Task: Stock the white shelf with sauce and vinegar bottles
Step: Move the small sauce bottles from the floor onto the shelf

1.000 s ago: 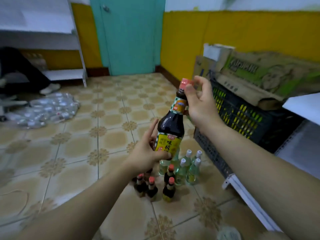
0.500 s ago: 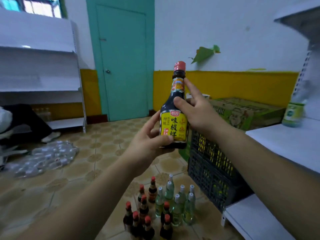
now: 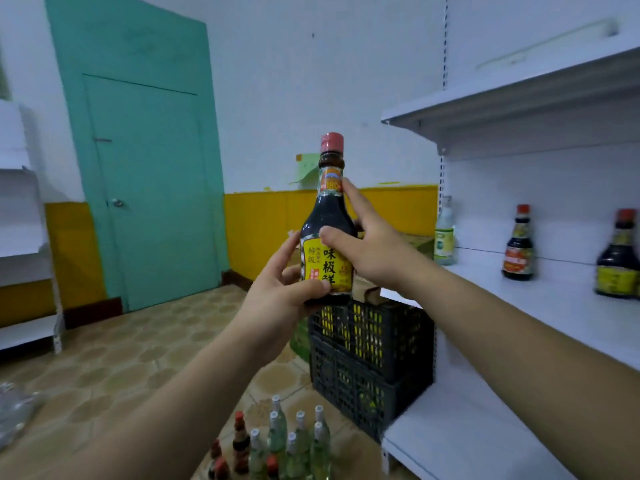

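Far left, just a teal door (image 3: 149,188), nothing to do with the job. Next over, left hand (image 3: 280,296) curled round the base of a dark sauce bottle (image 3: 327,216), thumb across the bottom of the yellow label. Bottle held up in mid-air out front, long axis straight up and down, red cap on top, not resting on any board. Right hand (image 3: 367,247) wrapped on the shoulder from the right side, index finger up along the neck, thumb on the front near the top of the label. So both hands full of the same bottle, neither one free. Underneath, a black crate (image 3: 370,351) and a bunch of small bottles (image 3: 284,441) on the floor, not shelved yet. Now the key bit: white shelf (image 3: 554,306) off to the right of the bottle, well apart, middle board looking roughly level with the bottle's base. Already parked there: a pale vinegar bottle (image 3: 444,233) nearest, then a dark bottle (image 3: 518,247) and a second dark bottle (image 3: 618,261) further right, bare board in between. Right hand on the shelf side, so probably the better one for carrying it across, kept upright, down into a gap. Only a guess though.
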A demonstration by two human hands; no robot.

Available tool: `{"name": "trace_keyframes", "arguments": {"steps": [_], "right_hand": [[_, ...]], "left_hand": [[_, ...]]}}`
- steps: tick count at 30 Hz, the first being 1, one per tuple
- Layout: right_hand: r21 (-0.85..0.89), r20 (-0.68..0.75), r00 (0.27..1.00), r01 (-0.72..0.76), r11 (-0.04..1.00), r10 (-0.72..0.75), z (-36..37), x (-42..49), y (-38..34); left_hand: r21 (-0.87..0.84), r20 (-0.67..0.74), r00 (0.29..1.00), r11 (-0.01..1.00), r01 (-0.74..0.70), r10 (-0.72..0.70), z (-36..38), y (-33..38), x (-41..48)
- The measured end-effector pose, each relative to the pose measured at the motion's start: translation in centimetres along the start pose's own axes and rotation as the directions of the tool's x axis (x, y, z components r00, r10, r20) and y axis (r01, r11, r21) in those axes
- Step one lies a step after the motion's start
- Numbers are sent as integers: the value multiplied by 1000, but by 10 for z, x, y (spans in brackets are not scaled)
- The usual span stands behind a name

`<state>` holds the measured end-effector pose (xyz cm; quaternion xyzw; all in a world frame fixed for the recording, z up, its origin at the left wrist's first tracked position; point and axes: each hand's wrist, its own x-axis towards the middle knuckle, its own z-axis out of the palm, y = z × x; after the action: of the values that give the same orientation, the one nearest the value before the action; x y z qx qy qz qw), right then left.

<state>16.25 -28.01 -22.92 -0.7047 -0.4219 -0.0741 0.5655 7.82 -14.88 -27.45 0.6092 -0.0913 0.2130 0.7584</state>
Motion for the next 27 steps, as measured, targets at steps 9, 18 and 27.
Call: {"name": "trace_keyframes", "arguments": {"steps": [9, 18, 27], "right_hand": [[-109, -287, 943, -207, 972, 168, -97, -70, 7], [-228, -492, 823, -435, 871, 282, -159, -131, 17], [-205, -698, 648, -589, 782, 305, -226, -175, 44]], "left_hand": [[66, 370, 921, 992, 106, -123, 92, -43, 33], [50, 559, 817, 989, 139, -143, 176, -87, 39], [73, 759, 634, 988, 138, -145, 264, -147, 59]]}}
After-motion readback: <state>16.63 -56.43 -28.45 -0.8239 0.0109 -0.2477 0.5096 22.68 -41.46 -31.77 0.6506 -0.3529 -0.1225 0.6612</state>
